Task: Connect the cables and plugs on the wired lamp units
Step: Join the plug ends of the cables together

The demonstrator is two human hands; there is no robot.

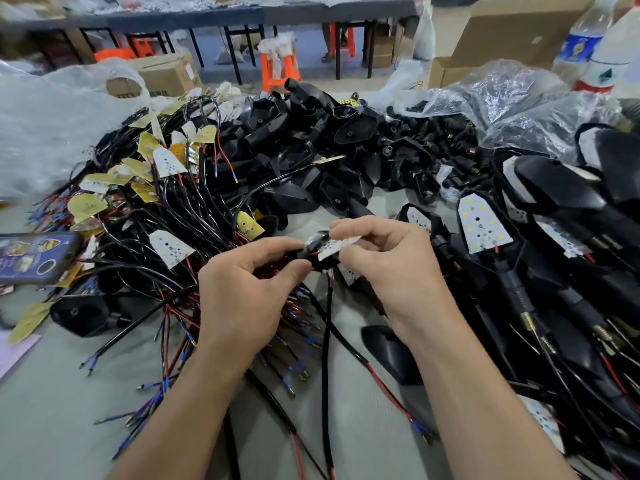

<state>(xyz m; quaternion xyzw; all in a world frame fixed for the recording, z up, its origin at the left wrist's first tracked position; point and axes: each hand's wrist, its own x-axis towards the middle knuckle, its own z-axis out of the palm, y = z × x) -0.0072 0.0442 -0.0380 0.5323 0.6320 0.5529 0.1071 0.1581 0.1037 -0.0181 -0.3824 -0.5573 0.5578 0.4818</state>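
Over the middle of the table [52,427], the white lamp board [337,247] sits between both hands, long side left to right. The right hand [398,271] pinches it. The left hand [242,289] pinches the black plug [307,253], touching the board's left end.

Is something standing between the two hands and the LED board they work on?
Nothing visible. The right hand pinches the LED board; the left hand grips the black cable end beside it.
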